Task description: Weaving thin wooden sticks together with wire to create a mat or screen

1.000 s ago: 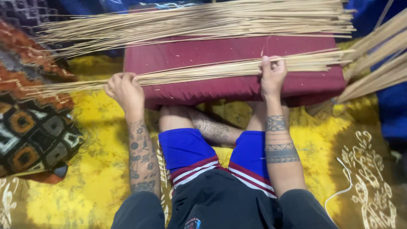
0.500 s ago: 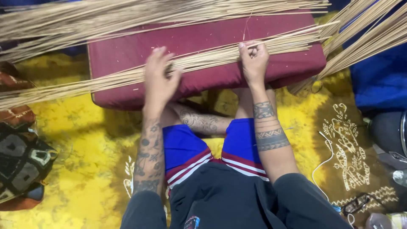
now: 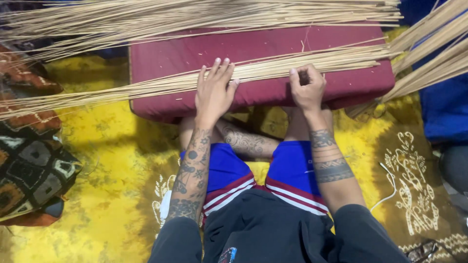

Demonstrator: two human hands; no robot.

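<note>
A flat row of long thin pale sticks (image 3: pixel 146 87) lies across a dark red cushion (image 3: pixel 273 46) resting over my crossed legs. My left hand (image 3: pixel 213 90) lies flat, fingers together, pressing on the sticks near the cushion's front edge. My right hand (image 3: pixel 307 87) is curled, its fingers pinching the same row of sticks further right. A second, larger bundle of sticks (image 3: pixel 204 17) lies across the cushion's far side.
More stick bundles (image 3: pixel 434 53) fan out at the right over a blue cloth (image 3: pixel 446 109). A patterned cushion (image 3: pixel 29 165) sits on the yellow floor cloth (image 3: pixel 107 195) at the left. A white cable (image 3: pixel 387 187) lies at the right.
My left hand has slid right along the sticks, from the cushion's left corner toward its middle. The view shifted so the cushion now sits further right. My right hand stays gripped on the sticks.
</note>
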